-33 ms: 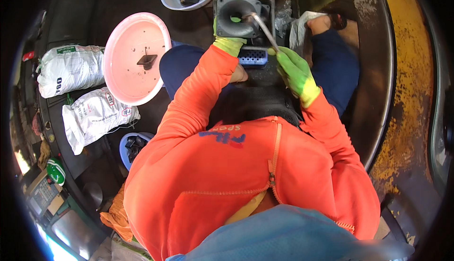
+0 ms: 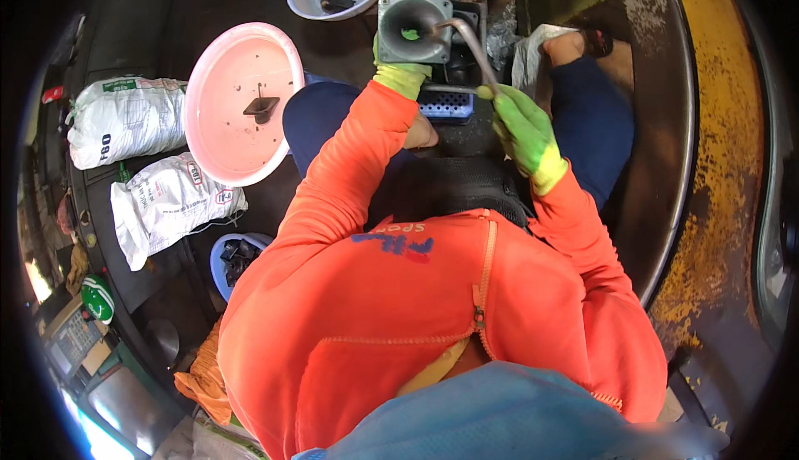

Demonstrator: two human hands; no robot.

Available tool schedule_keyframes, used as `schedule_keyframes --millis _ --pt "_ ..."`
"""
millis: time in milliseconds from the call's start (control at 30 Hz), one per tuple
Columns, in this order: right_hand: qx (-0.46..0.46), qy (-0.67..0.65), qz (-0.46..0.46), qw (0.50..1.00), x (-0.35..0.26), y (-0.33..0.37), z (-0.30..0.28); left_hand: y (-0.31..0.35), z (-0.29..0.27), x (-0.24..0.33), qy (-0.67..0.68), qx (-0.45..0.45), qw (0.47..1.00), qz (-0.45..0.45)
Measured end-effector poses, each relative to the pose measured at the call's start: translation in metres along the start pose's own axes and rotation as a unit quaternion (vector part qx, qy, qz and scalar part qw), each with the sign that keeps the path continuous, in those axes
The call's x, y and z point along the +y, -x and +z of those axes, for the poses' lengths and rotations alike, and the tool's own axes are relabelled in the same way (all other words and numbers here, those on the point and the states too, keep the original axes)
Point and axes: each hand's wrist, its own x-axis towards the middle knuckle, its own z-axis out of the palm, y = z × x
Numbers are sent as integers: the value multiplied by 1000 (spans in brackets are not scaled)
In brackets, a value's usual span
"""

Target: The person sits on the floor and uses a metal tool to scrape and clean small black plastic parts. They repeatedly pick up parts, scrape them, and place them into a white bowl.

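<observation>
At twelve o'clock, the green-gloved left hand [image 2: 399, 74] grips a grey, square-flanged horn [image 2: 423, 15]; at two, the green-gloved right hand [image 2: 522, 124] clasps a bent, slender metal rod [image 2: 475, 44].

I get bright, soft light on the orange jacket [image 2: 291, 377], dim surroundings, white glare lower left, a bent, blackened rim, and blurred blue cloth [image 2: 499, 418].

Square-flanged grey horn [image 2: 427, 19], wide mouth upward, and a bent metal rod [image 2: 477, 49] aslant across its right rim.
</observation>
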Motion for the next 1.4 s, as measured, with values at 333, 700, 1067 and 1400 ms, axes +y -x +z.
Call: schedule_keyframes --millis 333,700,1067,1400 --pt "82 -146 80 983 1 -31 -24 -89 -53 -162 382 306 796 -355" --pt "110 -181 110 971 6 -43 -28 -71 -12 -237 -390 -167 873 -240" --pt "83 -200 126 968 22 -49 -28 -26 77 -110 -424 -424 789 -137" --pt "135 190 -150 961 39 -63 -27 -41 21 -67 -79 -282 948 -127"
